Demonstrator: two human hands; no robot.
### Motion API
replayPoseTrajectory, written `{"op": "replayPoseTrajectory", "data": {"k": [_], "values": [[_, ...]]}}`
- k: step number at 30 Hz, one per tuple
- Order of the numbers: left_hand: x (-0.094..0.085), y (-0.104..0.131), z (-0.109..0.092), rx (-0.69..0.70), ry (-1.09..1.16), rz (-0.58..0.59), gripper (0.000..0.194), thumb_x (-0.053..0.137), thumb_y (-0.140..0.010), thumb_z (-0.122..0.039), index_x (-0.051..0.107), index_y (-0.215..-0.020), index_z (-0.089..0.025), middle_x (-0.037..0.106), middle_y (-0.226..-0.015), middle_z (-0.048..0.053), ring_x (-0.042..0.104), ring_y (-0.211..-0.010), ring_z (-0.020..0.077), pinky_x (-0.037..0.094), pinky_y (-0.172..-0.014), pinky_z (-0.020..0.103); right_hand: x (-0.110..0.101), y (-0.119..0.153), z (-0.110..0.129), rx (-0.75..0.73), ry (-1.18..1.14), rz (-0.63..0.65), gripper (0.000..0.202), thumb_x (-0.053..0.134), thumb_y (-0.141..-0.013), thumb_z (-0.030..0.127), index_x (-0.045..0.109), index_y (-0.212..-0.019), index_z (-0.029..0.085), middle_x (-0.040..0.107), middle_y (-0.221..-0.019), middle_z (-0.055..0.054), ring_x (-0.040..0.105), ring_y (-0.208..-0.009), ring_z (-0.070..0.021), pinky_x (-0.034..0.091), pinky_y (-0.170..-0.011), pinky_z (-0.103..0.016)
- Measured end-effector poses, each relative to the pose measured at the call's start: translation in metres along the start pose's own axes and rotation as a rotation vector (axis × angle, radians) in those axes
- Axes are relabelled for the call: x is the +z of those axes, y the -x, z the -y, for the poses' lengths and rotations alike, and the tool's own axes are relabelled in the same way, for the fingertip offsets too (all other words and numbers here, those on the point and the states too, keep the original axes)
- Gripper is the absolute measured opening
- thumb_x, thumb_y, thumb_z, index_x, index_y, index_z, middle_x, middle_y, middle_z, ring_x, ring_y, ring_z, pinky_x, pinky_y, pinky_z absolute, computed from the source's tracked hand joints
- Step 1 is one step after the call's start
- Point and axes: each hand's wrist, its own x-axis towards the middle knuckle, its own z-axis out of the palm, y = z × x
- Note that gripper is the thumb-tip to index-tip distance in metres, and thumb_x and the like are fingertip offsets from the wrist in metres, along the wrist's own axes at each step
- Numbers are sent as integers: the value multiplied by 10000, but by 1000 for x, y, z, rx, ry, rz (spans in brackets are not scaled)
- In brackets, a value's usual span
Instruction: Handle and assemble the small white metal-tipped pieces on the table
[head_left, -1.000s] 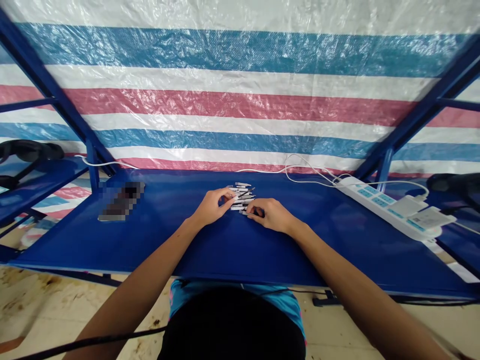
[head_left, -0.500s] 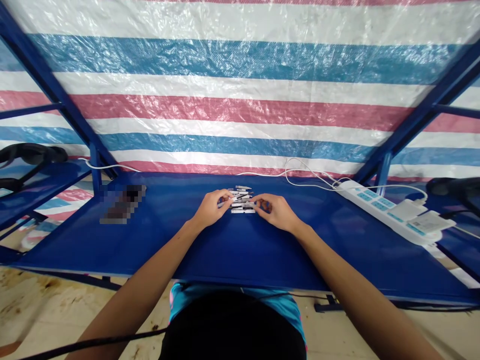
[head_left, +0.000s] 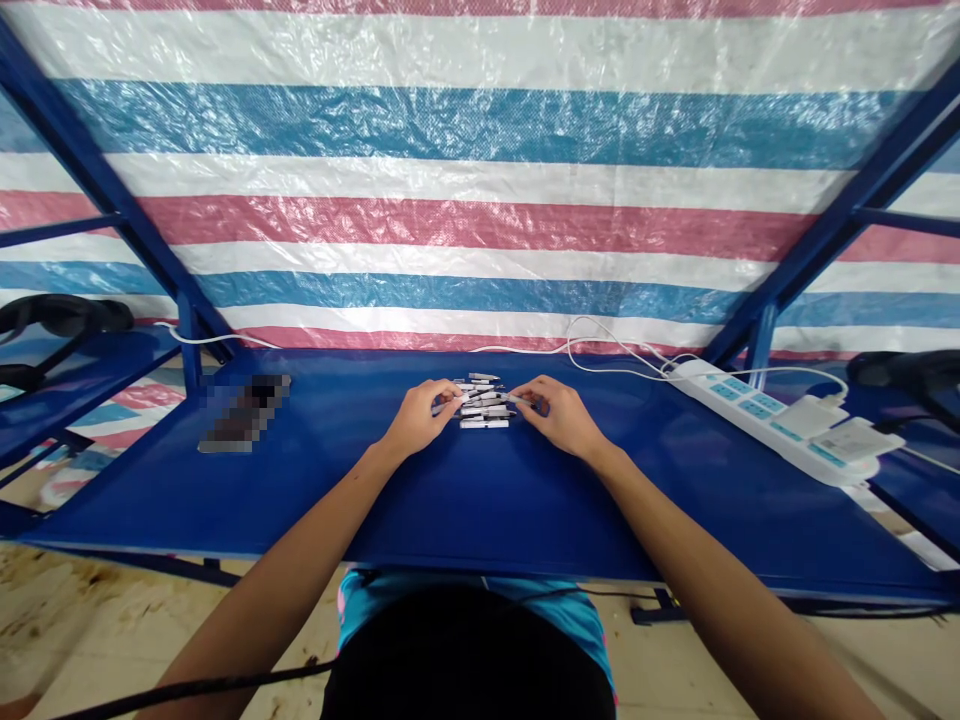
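Note:
A small pile of white and black pens [head_left: 484, 408] lies on the blue table between my hands, most of them pointing left to right. At the pile's left side, my left hand [head_left: 421, 415] is closed in a pinch on a light-coloured pen, largely hidden by the fingers. Opposite it, my right hand [head_left: 559, 415] pinches another pen [head_left: 519, 400] between thumb and forefinger, its pale end reaching toward the pile. One pen [head_left: 484, 376] lies at the far edge of the heap, and a white pen [head_left: 484, 424] lies at the near edge.
A white power strip [head_left: 772, 420] with plugged-in adapters sits on the right of the blue table [head_left: 480, 510]. Its white cable [head_left: 607, 340] loops along the back edge. On the left lies a blurred-out dark flat object [head_left: 244, 415]. Striped plastic sheeting [head_left: 480, 220] hangs behind.
My right hand has drawn slightly up and away from the pile, and a pen now shows in its fingers. My left hand stays almost in place.

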Motion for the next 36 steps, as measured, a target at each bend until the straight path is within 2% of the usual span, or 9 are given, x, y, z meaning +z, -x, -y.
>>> {"op": "replayPoseTrajectory", "data": {"k": [7, 17, 36], "values": [[-1, 0, -1, 12, 4, -9, 180, 579, -953, -332, 711, -946, -209, 759, -875, 53, 681, -821, 209, 545, -785, 317, -2, 0, 1, 16, -5, -71, 225, 632, -943, 384, 774, -966, 211, 703, -886, -85, 602, -691, -185, 534, -675, -327], [-1, 0, 0, 6, 11, 1, 167, 587, -947, -321, 709, -948, -207, 761, -895, 61, 685, -855, 220, 541, -800, 323, -4, 0, 7, 35, -17, -74, 310, 616, -954, 480, 774, -955, 214, 708, -876, -91, 635, -734, -202, 547, -677, -331], [1, 0, 0, 6, 14, 12, 149, 595, -935, -301, 710, -959, -208, 770, -929, 58, 688, -875, 224, 550, -814, 326, -3, 1, 6, 2, -13, -54, 276, 615, -961, 442, 776, -960, 216, 721, -887, -82, 645, -719, -189, 558, -656, -314]]}}
